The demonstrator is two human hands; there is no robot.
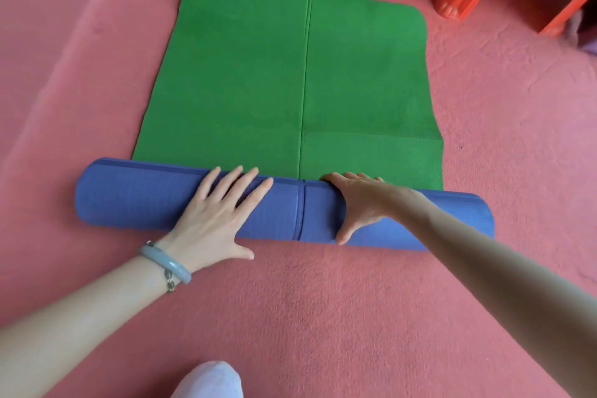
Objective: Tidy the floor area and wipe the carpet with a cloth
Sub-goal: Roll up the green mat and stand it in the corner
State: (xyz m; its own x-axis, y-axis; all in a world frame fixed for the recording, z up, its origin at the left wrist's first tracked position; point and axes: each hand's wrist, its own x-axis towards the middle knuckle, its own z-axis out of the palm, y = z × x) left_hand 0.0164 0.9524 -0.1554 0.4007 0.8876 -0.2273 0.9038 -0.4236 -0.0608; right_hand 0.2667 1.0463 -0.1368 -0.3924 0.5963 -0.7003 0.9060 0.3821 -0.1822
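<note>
To roll the mat straight toward 12 o'clock on the carpet, the left hand, flat and spread on the blue roll at the mat's 6 o'clock end, and the right hand, curled over it (thumb on the near side), should push evenly.

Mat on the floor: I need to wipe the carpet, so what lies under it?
Pink carpet shows all round the mat, which lies on it. The carpet beneath the green sheet and blue roll is covered.
</note>
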